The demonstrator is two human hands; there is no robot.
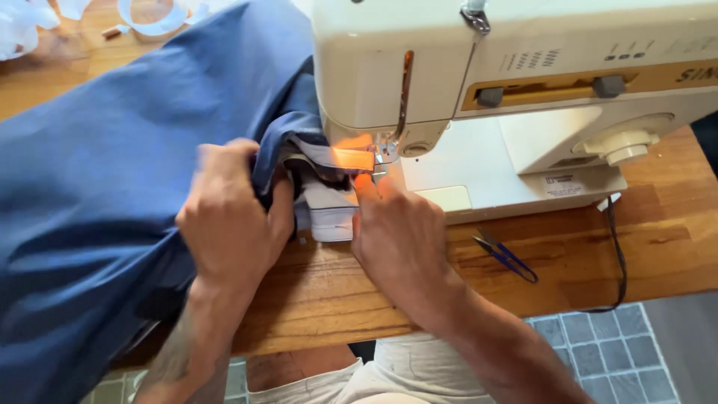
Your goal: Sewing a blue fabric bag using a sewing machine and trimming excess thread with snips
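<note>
Here both hands (228, 217) (400, 236) apparently pinch blue fabric (112, 164) under the needle.

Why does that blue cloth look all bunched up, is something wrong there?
Nothing looks broken or spilled. The blue cloth is just gathered in folds where the left hand grips it beside the sewing machine. The right hand presses near the needle area. Small blue snips lie neatly on the wooden table.

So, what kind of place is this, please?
Probably a home sewing corner. A cream sewing machine stands on a wooden table, both hands guide blue fabric under its needle, and small blue thread snips lie beside it.
</note>
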